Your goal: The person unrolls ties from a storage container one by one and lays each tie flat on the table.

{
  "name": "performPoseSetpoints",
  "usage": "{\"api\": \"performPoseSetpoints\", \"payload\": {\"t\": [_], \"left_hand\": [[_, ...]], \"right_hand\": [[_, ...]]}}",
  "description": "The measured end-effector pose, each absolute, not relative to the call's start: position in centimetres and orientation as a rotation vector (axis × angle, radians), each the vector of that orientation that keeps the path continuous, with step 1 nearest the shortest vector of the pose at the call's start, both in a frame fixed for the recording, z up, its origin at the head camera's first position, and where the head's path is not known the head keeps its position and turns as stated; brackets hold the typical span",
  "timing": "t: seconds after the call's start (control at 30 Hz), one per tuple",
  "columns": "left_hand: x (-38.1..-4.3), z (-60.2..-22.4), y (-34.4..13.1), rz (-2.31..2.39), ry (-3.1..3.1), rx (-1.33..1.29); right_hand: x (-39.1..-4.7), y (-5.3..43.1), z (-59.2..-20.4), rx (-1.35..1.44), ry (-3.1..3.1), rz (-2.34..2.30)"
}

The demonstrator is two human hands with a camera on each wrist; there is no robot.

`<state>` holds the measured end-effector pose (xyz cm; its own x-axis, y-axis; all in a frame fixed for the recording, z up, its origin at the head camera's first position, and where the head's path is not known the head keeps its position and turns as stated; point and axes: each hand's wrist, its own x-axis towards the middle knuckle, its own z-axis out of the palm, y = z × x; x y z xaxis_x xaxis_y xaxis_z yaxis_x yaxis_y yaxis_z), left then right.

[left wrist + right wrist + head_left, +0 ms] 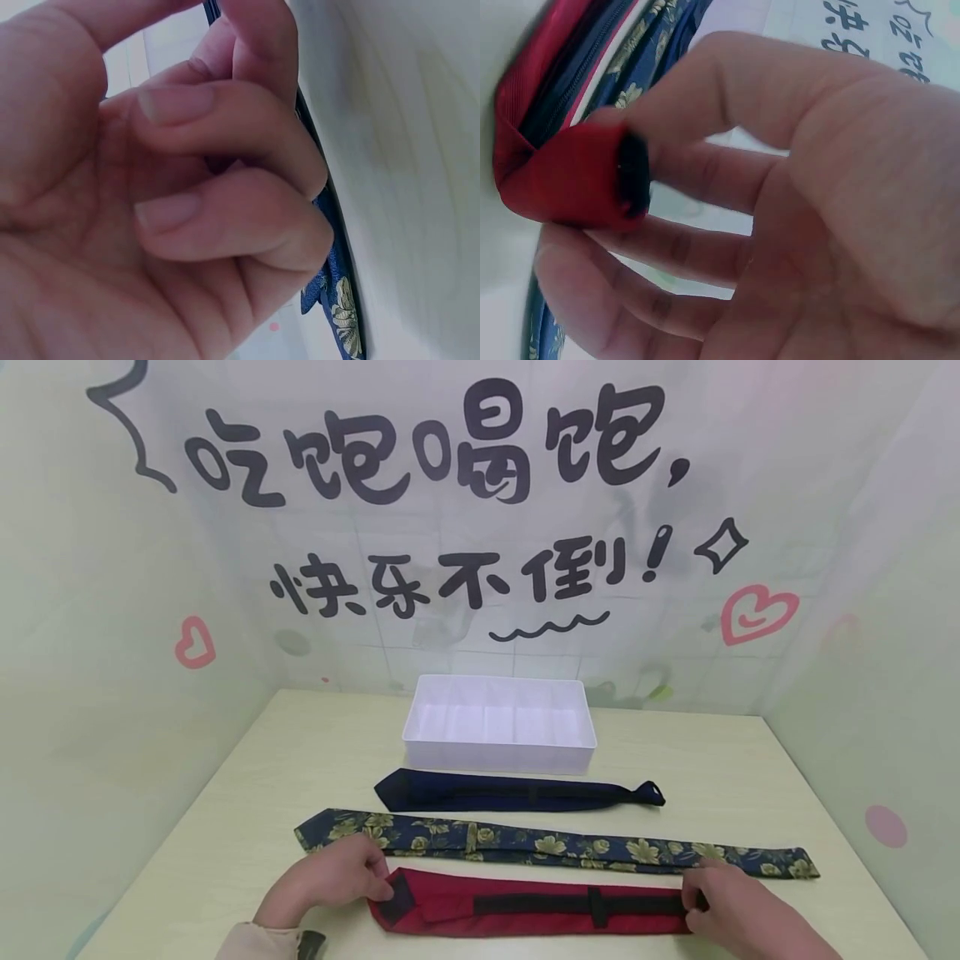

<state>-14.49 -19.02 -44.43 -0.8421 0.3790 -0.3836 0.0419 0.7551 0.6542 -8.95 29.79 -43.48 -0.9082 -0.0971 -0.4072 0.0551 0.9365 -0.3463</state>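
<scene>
A red necktie [442, 920] lies face down nearest me in the head view, with a black strip and a small dark loop along its back. At its pointed wide end, my left hand [341, 870] pinches the edge. My right hand [731, 906] holds the other end. There, the right wrist view shows a red knot [570, 176] between thumb and fingers, and a dark zipper [581, 71] beside it. In the left wrist view, the curled fingers of my left hand [217, 172] hide the red necktie.
Just behind lies a long navy necktie [551, 843] with yellow flowers, close to both hands. Farther back is a plain dark blue necktie [480, 795] with a knotted end. A white divided box [498, 756] stands near the printed back wall. Side walls flank the pale table [300, 735].
</scene>
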Motion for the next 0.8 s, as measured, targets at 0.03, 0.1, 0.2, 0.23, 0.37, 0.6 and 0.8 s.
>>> {"api": "performPoseSetpoints", "payload": {"t": [0.03,0.1,0.2,0.23,0.37,0.6,0.8], "left_hand": [[-14.5,-44.4,-19.0,0.895,2.449,0.321],[-14.4,-44.3,-19.0,0.894,2.457,0.332],[-14.4,-44.1,-19.1,0.879,2.477,0.339],[-14.4,-44.0,-19.1,0.880,2.480,0.337],[-14.4,-43.6,-19.4,0.883,2.495,0.340],[-14.5,-43.4,-20.5,0.873,2.497,0.345],[-14.5,-43.5,-21.3,0.886,2.503,0.316]], "right_hand": [[-8.9,29.9,-43.4,-0.031,2.672,-0.484],[-8.9,30.0,-43.4,-0.023,2.687,-0.474],[-8.9,30.4,-43.4,-0.054,2.736,-0.481],[-9.0,30.6,-43.3,-0.054,2.746,-0.488],[-9.1,31.8,-43.3,-0.139,2.737,-0.567],[-10.2,33.5,-43.5,-0.140,2.614,-0.758],[-10.3,34.1,-44.4,-0.117,2.496,-0.884]]}}
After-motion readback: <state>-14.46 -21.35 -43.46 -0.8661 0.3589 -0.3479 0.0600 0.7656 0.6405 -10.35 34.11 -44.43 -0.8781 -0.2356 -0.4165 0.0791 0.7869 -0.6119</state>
